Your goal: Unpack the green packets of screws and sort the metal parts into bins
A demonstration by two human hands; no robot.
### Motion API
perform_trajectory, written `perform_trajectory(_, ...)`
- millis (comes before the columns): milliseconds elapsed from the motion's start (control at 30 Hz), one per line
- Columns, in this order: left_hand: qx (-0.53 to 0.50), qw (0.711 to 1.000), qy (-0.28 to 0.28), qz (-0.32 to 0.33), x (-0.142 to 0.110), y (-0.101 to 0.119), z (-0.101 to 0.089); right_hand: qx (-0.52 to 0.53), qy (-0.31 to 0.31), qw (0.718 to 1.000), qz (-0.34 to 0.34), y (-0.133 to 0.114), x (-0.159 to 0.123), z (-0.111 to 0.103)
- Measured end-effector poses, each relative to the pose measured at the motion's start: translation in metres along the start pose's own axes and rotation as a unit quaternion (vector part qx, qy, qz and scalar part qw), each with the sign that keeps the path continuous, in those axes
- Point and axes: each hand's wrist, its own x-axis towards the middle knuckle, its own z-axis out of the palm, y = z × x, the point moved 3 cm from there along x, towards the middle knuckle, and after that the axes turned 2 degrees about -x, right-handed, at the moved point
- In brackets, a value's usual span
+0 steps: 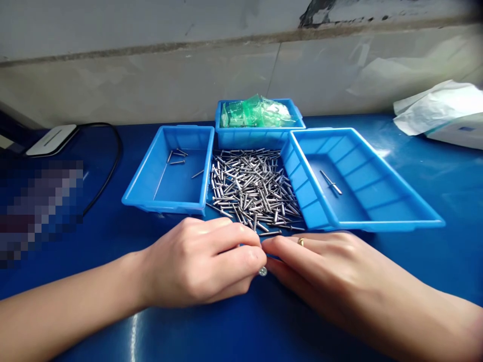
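My left hand is closed, its thumb and fingers pinching a screw; only the round head shows below the fingertips. Against those fingertips rests my right hand, a ring on one finger and its own fingers pressed together. What they hold, if anything, is hidden. Just beyond both hands lies a loose pile of metal screws and rivets. To its left, a blue bin contains a few screws. On the right, another blue bin has a rivet or two on its floor.
Behind the pile, a third blue bin is filled with green plastic packets. At far left are a white device and a black cable. White crumpled paper or plastic lies at far right. A wall closes off the table's back.
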Motion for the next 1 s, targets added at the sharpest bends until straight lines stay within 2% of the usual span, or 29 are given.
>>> perform_trajectory(100,-0.008,1.0,0.012,-0.005,-0.002,0.0,0.0,-0.004,0.004,1.0,0.006,-0.001,0.0,-0.004)
perform_trajectory(300,0.015,1.0,-0.014,-0.003,-0.001,-0.002,0.0,0.004,0.004,1.0,0.002,-0.003,0.0,-0.008)
perform_trajectory(500,0.039,0.999,0.0,-0.024,0.001,-0.003,0.001,-0.002,-0.009,1.0,0.029,0.004,-0.011,0.0)
perform_trajectory(600,0.041,0.999,-0.008,-0.018,0.001,0.0,-0.001,-0.006,-0.014,0.999,0.045,0.007,-0.017,0.004)
perform_trajectory(667,0.046,0.999,0.007,-0.017,0.0,0.001,-0.002,-0.008,-0.015,0.999,0.052,0.008,-0.021,0.008)
perform_trajectory(900,-0.027,0.998,0.052,-0.005,-0.005,0.004,0.001,-0.012,-0.01,0.998,0.061,0.007,-0.03,0.015)
perform_trajectory(1000,0.002,0.999,0.025,-0.04,-0.004,0.0,-0.002,-0.011,-0.009,0.998,0.061,0.007,-0.034,0.016)
